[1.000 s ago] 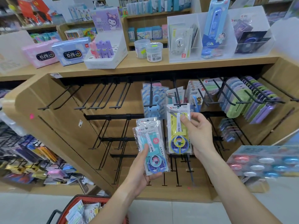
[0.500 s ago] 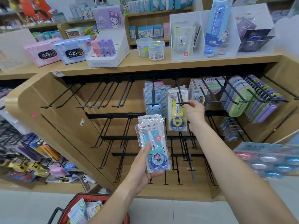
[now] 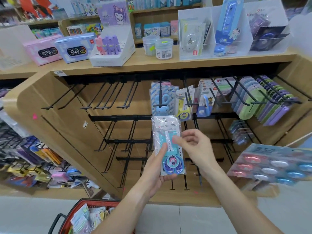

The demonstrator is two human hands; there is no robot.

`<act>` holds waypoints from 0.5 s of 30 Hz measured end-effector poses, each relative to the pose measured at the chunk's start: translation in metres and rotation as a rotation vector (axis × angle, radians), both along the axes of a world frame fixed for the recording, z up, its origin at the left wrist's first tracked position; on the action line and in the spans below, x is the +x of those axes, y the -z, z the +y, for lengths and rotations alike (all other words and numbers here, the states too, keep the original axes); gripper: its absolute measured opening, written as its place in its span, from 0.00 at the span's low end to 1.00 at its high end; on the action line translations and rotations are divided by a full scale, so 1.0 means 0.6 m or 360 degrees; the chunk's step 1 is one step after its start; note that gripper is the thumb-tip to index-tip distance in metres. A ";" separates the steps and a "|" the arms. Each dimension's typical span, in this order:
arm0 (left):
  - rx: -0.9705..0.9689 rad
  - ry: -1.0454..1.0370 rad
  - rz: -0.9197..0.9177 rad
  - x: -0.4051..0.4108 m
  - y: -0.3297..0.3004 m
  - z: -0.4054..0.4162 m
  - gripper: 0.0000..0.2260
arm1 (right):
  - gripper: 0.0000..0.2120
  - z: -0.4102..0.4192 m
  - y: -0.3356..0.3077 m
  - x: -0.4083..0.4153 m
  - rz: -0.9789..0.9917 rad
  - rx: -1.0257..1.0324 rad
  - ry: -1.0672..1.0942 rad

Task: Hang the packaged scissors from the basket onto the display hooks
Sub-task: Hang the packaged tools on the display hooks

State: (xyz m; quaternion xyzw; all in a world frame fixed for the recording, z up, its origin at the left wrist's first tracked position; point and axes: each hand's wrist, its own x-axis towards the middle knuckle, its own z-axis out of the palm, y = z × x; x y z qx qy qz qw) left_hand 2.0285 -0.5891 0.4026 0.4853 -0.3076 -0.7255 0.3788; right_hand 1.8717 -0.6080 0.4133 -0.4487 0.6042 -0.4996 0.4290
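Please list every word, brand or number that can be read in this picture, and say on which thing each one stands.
"10:28": on the display of the pink clock box.
"10:28": on the display of the blue clock box.
"AIHAO": on the hanging pack of blue rabbit scissors.
Too blurred to read: the print on the teal packaged scissors held in the left hand, the white round tub label, and the shelf price tag.

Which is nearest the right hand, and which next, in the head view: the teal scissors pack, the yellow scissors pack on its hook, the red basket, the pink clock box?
1. Teal scissors pack: at the right hand's fingertips.
2. Yellow scissors pack: hanging above.
3. Red basket: lower left.
4. Pink clock box: top shelf, far left.
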 end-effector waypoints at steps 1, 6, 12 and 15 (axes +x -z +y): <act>-0.0010 0.0008 -0.0013 -0.006 -0.003 -0.001 0.23 | 0.20 0.004 0.006 0.003 -0.0002 0.0009 -0.0020; -0.0009 0.0028 -0.0041 -0.016 -0.005 -0.002 0.22 | 0.15 0.006 0.010 -0.011 -0.0015 -0.0016 -0.0052; -0.0059 0.0032 0.0006 -0.006 -0.005 -0.002 0.23 | 0.12 0.018 0.009 -0.006 -0.0348 -0.0087 -0.0054; -0.0030 -0.0017 0.0047 0.001 -0.006 -0.005 0.26 | 0.12 0.013 -0.005 -0.011 -0.0488 -0.0133 0.0058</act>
